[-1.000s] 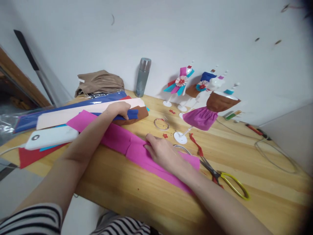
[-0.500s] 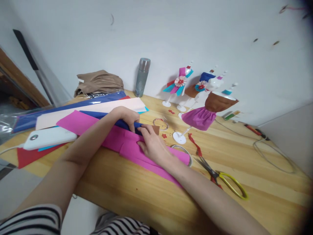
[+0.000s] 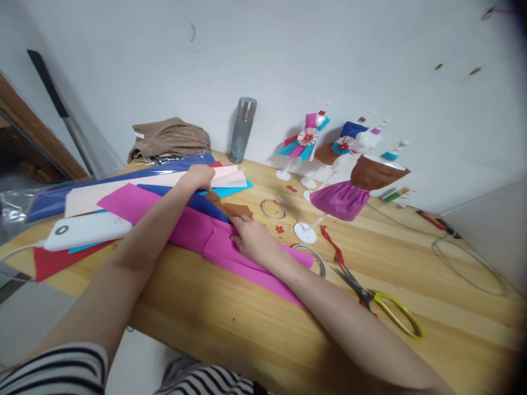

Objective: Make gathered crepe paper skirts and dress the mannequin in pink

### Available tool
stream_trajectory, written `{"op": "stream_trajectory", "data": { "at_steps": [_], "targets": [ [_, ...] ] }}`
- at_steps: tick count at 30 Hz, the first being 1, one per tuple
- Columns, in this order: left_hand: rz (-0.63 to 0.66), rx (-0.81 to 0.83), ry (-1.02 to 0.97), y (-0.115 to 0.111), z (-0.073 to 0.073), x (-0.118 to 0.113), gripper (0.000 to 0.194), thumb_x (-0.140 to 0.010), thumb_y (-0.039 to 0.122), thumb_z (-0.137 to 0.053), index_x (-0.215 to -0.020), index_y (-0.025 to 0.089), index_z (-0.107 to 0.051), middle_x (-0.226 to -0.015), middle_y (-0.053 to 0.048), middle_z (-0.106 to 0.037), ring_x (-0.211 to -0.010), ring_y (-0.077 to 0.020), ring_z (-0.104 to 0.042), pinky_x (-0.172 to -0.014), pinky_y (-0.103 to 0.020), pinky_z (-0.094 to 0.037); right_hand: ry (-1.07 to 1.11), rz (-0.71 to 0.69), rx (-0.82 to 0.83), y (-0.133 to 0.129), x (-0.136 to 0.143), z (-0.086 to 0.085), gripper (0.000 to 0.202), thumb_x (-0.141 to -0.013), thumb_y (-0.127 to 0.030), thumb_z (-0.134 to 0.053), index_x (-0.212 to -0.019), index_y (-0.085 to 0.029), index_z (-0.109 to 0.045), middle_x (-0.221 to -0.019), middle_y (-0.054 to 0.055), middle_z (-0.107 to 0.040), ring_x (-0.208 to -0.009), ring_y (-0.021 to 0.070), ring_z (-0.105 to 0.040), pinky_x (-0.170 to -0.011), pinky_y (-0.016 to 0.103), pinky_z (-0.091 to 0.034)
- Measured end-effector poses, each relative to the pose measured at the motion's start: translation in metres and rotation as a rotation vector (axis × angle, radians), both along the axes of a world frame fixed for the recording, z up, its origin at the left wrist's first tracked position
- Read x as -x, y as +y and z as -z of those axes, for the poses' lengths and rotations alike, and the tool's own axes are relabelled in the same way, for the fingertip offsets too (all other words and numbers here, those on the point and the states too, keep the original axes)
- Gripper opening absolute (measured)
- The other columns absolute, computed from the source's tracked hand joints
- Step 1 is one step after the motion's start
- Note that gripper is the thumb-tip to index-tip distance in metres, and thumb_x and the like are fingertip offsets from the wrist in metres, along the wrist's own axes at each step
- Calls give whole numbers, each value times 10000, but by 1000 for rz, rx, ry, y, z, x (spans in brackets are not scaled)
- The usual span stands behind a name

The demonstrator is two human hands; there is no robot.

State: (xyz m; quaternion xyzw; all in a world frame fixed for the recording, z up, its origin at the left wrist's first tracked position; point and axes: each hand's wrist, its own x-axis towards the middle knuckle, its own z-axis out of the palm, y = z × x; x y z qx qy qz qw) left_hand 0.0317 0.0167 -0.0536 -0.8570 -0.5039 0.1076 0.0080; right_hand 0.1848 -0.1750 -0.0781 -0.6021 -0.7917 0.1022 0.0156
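My left hand [image 3: 201, 178] is closed over a pale pink crepe paper sheet [image 3: 123, 189], which creases beside its fingers; most fingertips are hidden. My right hand [image 3: 256, 240] rests on a folded magenta crepe paper [image 3: 191, 233], its bent fingertips on the pointed end of a dark blue paper [image 3: 206, 208]. That blue paper lies across the magenta one. Brown paper [image 3: 236, 210] shows between the hands, partly under the blue. A light blue sheet [image 3: 230, 191] sticks out beneath the pale pink one.
Yellow-handled scissors [image 3: 376, 296] lie right of a tape roll [image 3: 321, 260]. Several small dress forms in paper clothes, one with a magenta skirt [image 3: 340, 203], stand behind. A flask [image 3: 242, 129], brown cloth [image 3: 171, 140], white power bank [image 3: 88, 230] and red sheet [image 3: 53, 260] surround the papers.
My left hand has left the blue paper and moved up and left onto the pale pink sheet. More brown paper is uncovered. The right hand stays near the blue paper's end.
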Motion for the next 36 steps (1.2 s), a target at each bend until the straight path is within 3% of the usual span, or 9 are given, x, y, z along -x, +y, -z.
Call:
{"op": "stream_trajectory", "data": {
  "at_steps": [3,6,12,17,21,24,29,36],
  "targets": [
    [2,-35,-25,2,-3,5,362,-742,280,-654,-1074,146,-707,-1145,-184,-679,-1061,-313,-622,-875,-344,-475,-24,-9,-9,1,4,-2,352,-907,-184,-436,-1235,-173,-564,-1136,136,-647,-976,257,-663,-814,380,-496],
    [-10,-82,-79,4,-15,15,317,-782,283,-579,-1038,151,-711,-1114,-165,-690,-1035,-293,-630,-855,-330,-470,-40,-18,-28,3,8,-6,379,-902,-141,-395,-1240,-158,-566,-1165,158,-634,-954,269,-667,-804,398,-496],
    [-78,-185,-184,4,-38,32,333,-848,321,-483,-1046,146,-685,-1093,-122,-693,-1003,-245,-615,-801,-301,-442,-36,-64,-45,19,18,-10,363,-908,-164,-421,-1240,-180,-568,-1218,123,-639,-1061,243,-637,-844,343,-484],
    [-131,-216,-284,1,-44,35,293,-814,320,-515,-972,154,-698,-1020,-123,-701,-940,-251,-613,-742,-331,-428,-74,-101,0,34,26,-19,307,-914,-282,-492,-1158,-168,-641,-1141,126,-691,-1003,245,-666,-797,318,-496],
    [-102,-233,-310,-1,-48,37,297,-822,331,-498,-947,149,-696,-986,-126,-701,-892,-230,-598,-726,-337,-412,-123,-95,9,39,27,-31,441,-905,-502,-501,-1076,-146,-697,-1094,165,-710,-975,306,-679,-803,380,-511],
    [-101,-234,-324,-3,-52,39,301,-810,334,-493,-938,161,-704,-970,-121,-705,-869,-229,-595,-719,-342,-406,-143,-101,23,42,27,-33,479,-872,-556,-528,-1069,-155,-700,-1062,159,-723,-971,308,-683,-804,375,-515],
    [-106,-234,-352,-7,-61,43,326,-808,335,-488,-979,173,-713,-992,-100,-710,-921,-238,-603,-753,-343,-412,-141,-157,48,43,31,-33,303,-839,-384,-607,-1041,-178,-700,-1031,120,-736,-935,270,-694,-720,309,-515],
    [-105,-269,-361,-21,-79,54,344,-847,344,-468,-1019,149,-693,-1048,-106,-703,-903,-227,-594,-751,-347,-425,-159,-149,-162,53,41,-69,285,-862,-132,-488,-1081,-136,-671,-1084,172,-707,-995,296,-666,-808,375,-502]
  ]
}}
